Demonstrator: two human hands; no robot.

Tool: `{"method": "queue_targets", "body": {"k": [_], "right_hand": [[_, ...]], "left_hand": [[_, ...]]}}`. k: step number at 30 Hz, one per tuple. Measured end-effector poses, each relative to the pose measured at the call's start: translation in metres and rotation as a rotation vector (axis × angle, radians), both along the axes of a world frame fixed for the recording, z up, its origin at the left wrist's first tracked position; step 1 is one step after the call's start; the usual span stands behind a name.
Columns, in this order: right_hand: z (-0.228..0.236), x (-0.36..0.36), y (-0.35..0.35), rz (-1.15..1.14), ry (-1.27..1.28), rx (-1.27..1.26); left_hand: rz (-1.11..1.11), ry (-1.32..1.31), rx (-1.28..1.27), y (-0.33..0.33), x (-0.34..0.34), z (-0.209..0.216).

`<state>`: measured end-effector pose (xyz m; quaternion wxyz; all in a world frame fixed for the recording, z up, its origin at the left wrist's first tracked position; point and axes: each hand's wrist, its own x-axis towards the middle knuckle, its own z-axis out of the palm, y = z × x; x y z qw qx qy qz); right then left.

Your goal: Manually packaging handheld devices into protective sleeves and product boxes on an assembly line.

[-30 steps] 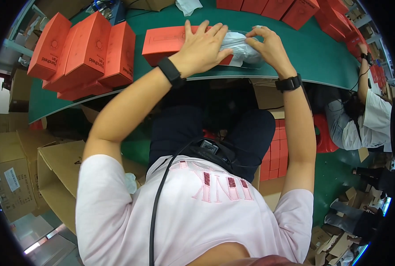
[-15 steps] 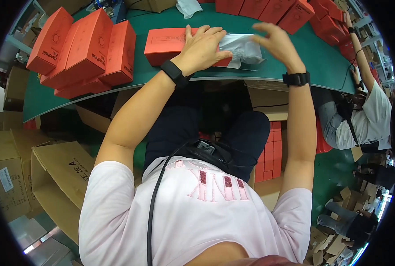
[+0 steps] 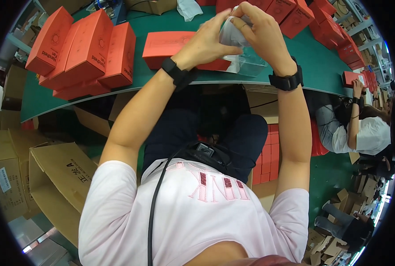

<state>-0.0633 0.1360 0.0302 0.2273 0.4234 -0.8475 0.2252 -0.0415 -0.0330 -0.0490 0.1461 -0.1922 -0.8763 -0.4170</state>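
A red box (image 3: 162,48) lies on its side on the green table before me. From its right end a clear plastic tray (image 3: 254,65) sticks out. Just above that end, a whitish see-through plastic bag (image 3: 231,36) is held up between my hands; what it contains is hard to make out. My left hand (image 3: 206,43) grips the bag's left side, thumb low and fingers high, its wrist over the box. On the other side, my right hand (image 3: 265,39) pinches the bag near its top with bent fingers.
Several red boxes (image 3: 89,46) are stacked at the left of the green table (image 3: 140,82). More red boxes (image 3: 297,20) line the far right, near a crumpled white sheet (image 3: 189,9) at the back. An open carton (image 3: 58,173) stands low left. A co-worker (image 3: 357,128) sits at the right.
My right hand has come in from the right and closed on the bag. My left hand has left the box top, and the bag has risen off the clear tray.
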Motion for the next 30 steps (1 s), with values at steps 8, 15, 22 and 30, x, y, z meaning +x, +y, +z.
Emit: {"method": "queue_targets", "body": {"k": [8,15,22,30], "right_hand": [[0.032,0.029,0.05,-0.114,0.292,-0.71],[-0.017,0.165,0.057,-0.335,-0.198,-0.631],[-0.037,0.172,0.056,-0.466,-0.622,-0.797],[-0.071,0.152,0.065,-0.001,-0.758,-1.111]], "left_hand": [[-0.336,0.14,1.299,0.037,0.001,0.059],[-0.402,-0.588,1.818,0.039,0.037,0.028],[-0.355,-0.553,1.865,0.038,0.034,-0.013],[-0.164,-0.314,1.804,0.051,0.05,-0.007]]}}
